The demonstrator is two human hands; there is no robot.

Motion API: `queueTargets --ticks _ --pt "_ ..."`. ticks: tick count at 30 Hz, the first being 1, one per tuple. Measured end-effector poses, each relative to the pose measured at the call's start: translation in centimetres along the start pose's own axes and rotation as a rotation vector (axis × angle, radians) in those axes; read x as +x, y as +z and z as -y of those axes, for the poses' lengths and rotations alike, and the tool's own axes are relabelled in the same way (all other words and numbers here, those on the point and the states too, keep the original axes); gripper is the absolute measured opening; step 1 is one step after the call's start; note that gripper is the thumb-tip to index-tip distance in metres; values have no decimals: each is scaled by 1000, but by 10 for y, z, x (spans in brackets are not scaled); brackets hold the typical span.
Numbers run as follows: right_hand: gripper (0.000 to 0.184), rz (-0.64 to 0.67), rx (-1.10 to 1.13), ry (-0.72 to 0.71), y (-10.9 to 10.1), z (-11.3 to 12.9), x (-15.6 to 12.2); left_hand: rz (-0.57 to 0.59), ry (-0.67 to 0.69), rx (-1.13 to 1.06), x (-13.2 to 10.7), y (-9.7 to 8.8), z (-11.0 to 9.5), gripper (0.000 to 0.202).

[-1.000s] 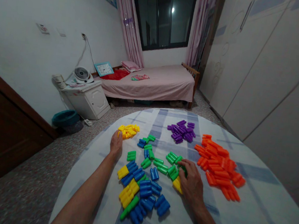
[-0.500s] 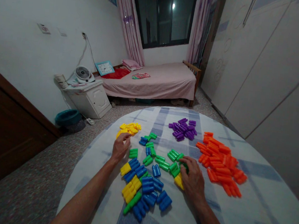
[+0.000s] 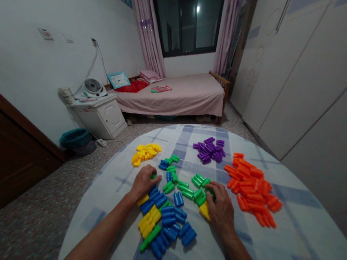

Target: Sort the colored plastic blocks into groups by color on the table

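1. Yellow block [image 3: 143,200] — a small plastic piece lying flat on the cloth at the near-left edge of the mixed heap, partly under the left hand [image 3: 144,181]
2. Green block [image 3: 153,176] — only a sliver shows past the left hand's fingers
3. Yellow block [image 3: 205,210] — lying tilted, half covered by the right hand [image 3: 221,206]
4. Green blocks [image 3: 199,196] — short rounded pieces lying side by side, touching the right hand's fingertips
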State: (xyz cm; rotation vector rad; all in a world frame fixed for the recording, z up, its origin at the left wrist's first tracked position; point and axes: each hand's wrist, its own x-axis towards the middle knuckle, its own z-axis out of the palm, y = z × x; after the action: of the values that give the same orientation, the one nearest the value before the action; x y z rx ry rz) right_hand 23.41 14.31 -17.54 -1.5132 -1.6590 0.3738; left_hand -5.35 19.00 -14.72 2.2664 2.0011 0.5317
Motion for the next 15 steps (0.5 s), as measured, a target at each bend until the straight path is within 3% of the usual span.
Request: queueTargets --ticks 5,10,15 --pt "23 4 9 6 -1 2 0 -39 -107 -6 2 8 1 24" --pt "23 2 11 5 -1 1 0 -36 -190 -95 13 5 4 3" --pt "24 11 18 12 0 0 -1 -97 -87 -220 39 1 -4 42"
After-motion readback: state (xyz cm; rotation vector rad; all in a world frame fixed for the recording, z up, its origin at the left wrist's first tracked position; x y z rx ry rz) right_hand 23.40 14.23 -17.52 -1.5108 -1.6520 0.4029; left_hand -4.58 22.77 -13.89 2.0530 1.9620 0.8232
